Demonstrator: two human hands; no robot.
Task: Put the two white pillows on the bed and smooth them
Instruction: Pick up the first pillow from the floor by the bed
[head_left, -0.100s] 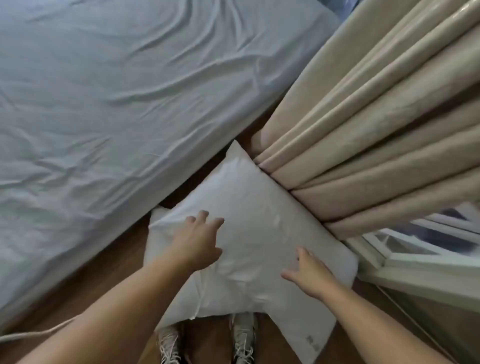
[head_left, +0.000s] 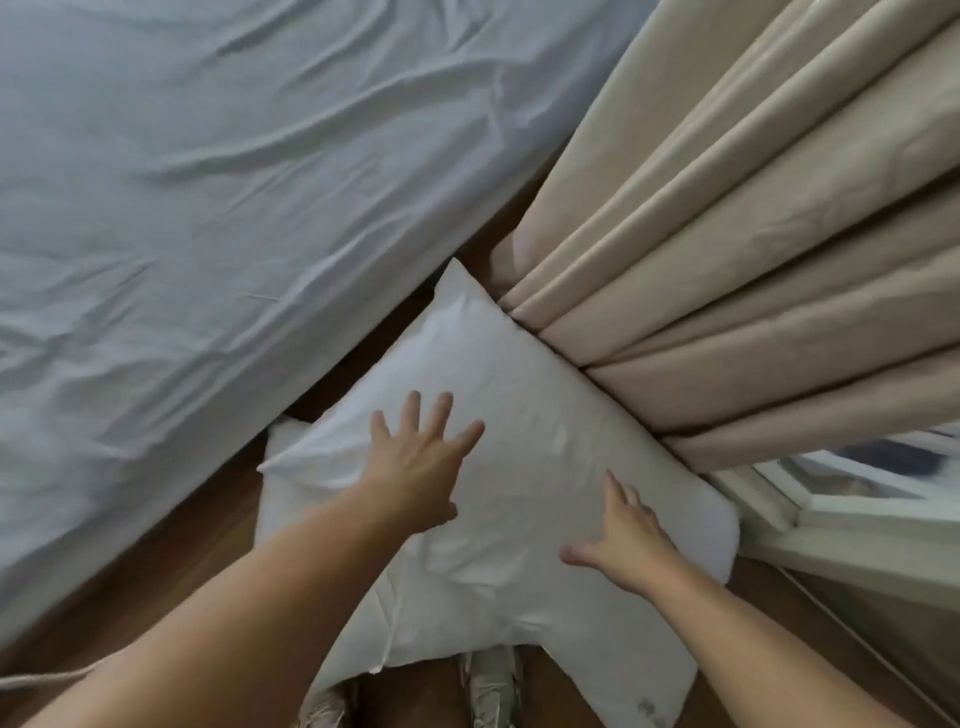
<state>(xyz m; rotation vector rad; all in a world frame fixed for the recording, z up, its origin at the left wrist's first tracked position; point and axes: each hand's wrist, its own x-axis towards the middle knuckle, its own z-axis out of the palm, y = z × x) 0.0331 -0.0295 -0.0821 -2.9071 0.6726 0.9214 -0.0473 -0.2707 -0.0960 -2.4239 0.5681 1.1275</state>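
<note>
— Where are the pillows now?
— I see the top white pillow (head_left: 524, 415) on the wooden floor (head_left: 171, 551), between the bed (head_left: 208, 208) and the beige curtain (head_left: 753, 234), and it lies over a second pillow (head_left: 283, 431).
— And your hands?
— My left hand (head_left: 421, 467) is spread flat over the top pillow, fingers apart, grasping nothing. My right hand (head_left: 623, 540) is also released, near its right edge. My shoes (head_left: 493, 686) show below.
</note>
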